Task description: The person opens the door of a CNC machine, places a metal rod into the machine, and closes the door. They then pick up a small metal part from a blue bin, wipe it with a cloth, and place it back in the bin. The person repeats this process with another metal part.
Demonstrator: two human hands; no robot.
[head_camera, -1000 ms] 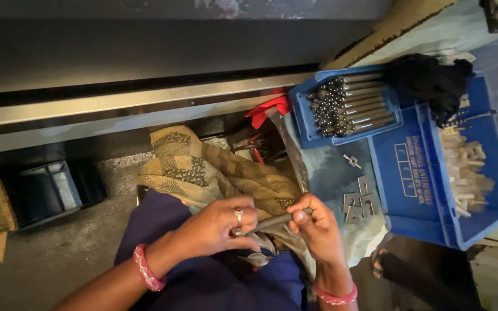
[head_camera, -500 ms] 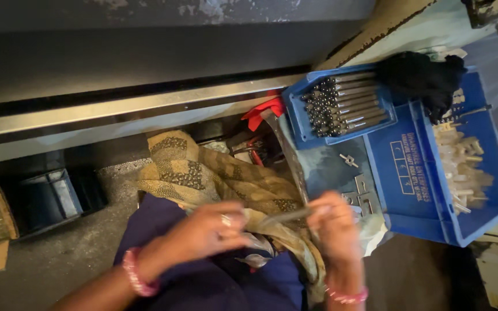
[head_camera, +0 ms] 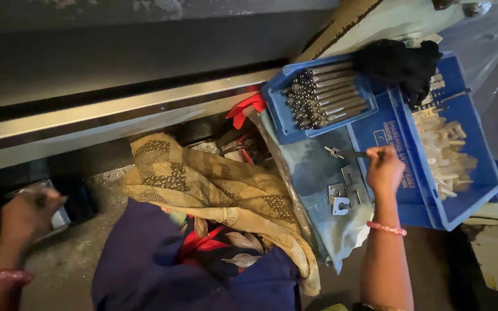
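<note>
While the right hand pinches a dark metal rod above flat brackets on pale cloth, the left hand reaches a black bin. Its grip is too blurred to tell.

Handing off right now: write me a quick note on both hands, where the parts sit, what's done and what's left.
Left hand: far out to the left at a dark box; blurred, so its hold is unclear.
Right hand: at the blue tray's edge, fingers closed on a thin metal rod.
Parts: metal bolts fill the small blue tray; flat metal plates lie on the grey cloth; pale pieces sit in the big tray.
Done: bolts lie sorted in rows.
Left: loose plates on the cloth.
</note>
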